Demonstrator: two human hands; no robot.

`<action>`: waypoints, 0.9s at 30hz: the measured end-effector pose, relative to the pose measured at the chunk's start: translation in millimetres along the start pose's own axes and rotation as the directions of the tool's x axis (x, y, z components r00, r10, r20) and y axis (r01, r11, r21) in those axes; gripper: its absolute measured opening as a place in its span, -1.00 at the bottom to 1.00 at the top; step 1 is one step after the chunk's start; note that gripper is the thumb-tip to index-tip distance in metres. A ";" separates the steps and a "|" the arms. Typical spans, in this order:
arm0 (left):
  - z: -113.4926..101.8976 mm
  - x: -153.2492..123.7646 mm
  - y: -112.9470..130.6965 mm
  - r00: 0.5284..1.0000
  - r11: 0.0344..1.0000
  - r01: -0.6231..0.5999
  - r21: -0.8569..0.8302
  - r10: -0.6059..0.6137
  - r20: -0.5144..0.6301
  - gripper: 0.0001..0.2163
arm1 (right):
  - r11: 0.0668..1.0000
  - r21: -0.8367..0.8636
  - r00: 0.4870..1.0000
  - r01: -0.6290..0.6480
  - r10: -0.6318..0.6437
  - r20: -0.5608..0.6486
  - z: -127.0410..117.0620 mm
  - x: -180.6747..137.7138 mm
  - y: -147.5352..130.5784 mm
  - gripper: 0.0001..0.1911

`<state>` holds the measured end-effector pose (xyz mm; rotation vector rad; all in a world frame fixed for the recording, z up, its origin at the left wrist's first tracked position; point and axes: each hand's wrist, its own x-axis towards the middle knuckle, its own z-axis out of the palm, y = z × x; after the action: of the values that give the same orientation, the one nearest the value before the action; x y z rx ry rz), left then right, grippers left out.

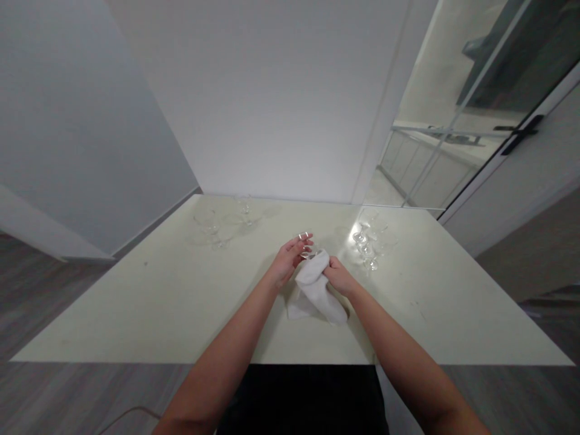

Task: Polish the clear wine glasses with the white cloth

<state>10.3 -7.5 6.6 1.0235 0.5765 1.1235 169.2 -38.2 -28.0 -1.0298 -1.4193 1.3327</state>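
My left hand (288, 260) is curled around a small clear glass (305, 240), held above the middle of the pale table (136, 302). My right hand (339, 277) grips a white cloth (317, 290), and the cloth's upper end is pressed against the glass. The rest of the cloth hangs down onto the table. Much of the glass is hidden by my fingers and the cloth.
Two or three clear stemmed glasses (217, 226) stand at the table's far left. Several more glasses (369, 241) stand at the far right. A white wall runs behind the table, and a glass door (475, 121) is at the right.
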 end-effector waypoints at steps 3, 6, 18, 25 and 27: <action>3.2 2.2 -1.5 0.999 0.999 -0.041 0.033 0.042 -0.030 -0.51 | 0.995 -0.038 0.995 0.097 -0.098 -0.021 1.3 0.9 -2.1 -0.77; 6.1 4.6 -5.1 0.985 0.977 -0.088 0.192 0.115 -0.132 -0.50 | 0.952 -0.258 0.972 0.166 -0.202 -0.121 -0.2 1.0 -5.2 -0.82; 0.8 1.9 -2.3 0.984 0.983 -0.175 -0.054 0.177 0.035 -0.47 | 0.899 0.411 0.963 -0.152 0.228 -0.142 0.9 1.7 -9.7 -0.72; -10.5 8.5 0.4 0.933 0.934 -0.357 0.004 0.357 -0.037 -0.47 | 0.913 0.375 0.962 -0.159 0.229 -0.151 -4.1 4.4 -8.9 -0.77; -10.9 9.2 -0.1 0.927 0.926 -0.372 0.059 0.374 -0.019 -0.46 | 0.913 0.372 0.960 -0.168 0.237 -0.147 -3.7 5.0 -5.5 -0.76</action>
<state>4.8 5.0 2.6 1.1980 0.4471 1.4672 171.6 -32.9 -22.1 -1.0451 -0.9020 1.5303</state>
